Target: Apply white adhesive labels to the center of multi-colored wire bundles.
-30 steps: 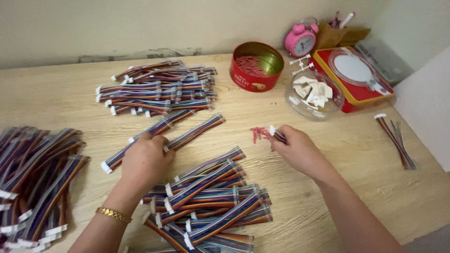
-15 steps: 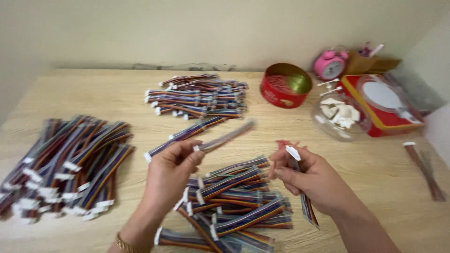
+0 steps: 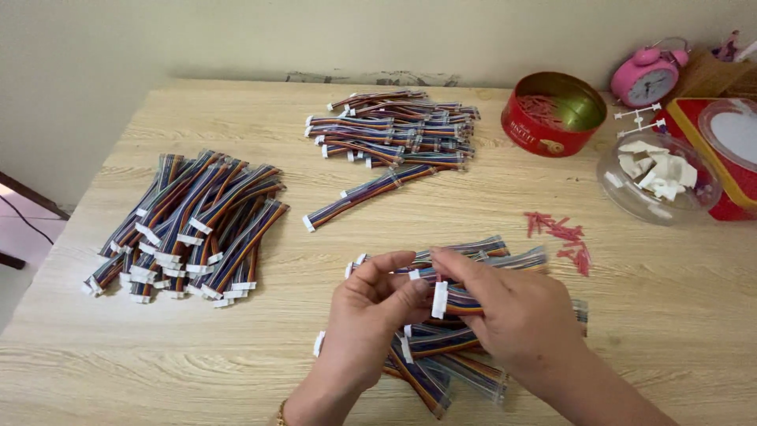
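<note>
Head view: left hand (image 3: 371, 304) & right hand (image 3: 512, 315) both pinch one ribbon cable (image 3: 453, 298) at its white connector, just above the near cable pile (image 3: 441, 359) on the wooden table (image 3: 236, 371). Best to grip the hard plastic end, not the thin striped wires. Loose red ties (image 3: 561, 235) lie flat nearby.

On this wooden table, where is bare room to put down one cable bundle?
Bare wood lies between the large rainbow ribbon-cable pile at left and the left hand, and along the wooden table near edge. It is crowded around the round red tin and the clear plastic bowl.
</note>
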